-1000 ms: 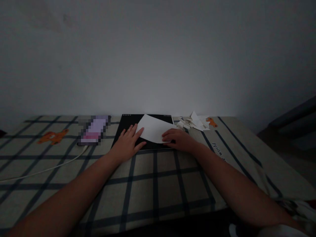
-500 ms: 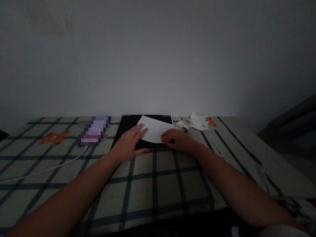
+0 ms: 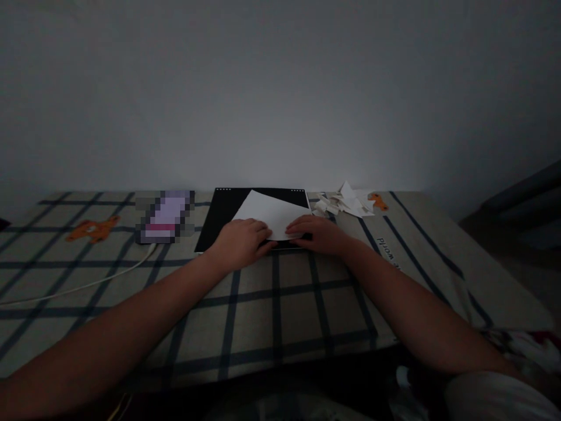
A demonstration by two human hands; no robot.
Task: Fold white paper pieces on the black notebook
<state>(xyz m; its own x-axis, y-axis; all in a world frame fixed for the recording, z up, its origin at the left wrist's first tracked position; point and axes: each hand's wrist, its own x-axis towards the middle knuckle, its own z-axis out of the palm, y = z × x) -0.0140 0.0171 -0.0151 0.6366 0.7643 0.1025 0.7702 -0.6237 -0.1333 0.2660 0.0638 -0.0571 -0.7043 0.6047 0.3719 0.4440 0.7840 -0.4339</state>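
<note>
A white sheet of paper (image 3: 267, 207) lies slanted over a black pad (image 3: 214, 219) with rows of small white marks near its far corners. My left hand (image 3: 243, 242) covers the sheet's near left part, fingers together on top and thumb at the near edge. Close beside it, my right hand (image 3: 318, 234) holds the near right corner, its fingers bent over the paper and the thumb lower down. Both hands are closed on the sheet. The near corners are partly hidden under the fingers.
To the right of the pad lies a pile of torn or folded white paper pieces (image 3: 346, 202). A phone (image 3: 166, 216), blurred out, sits at left with a white cable (image 3: 127, 272). A checked cloth (image 3: 254, 310) covers the table, against a grey wall (image 3: 280, 105).
My left hand has slid right and nearer along the paper, its spread fingers drawing together toward my right hand. The right hand keeps its place on the sheet. The view has tilted slightly down.
</note>
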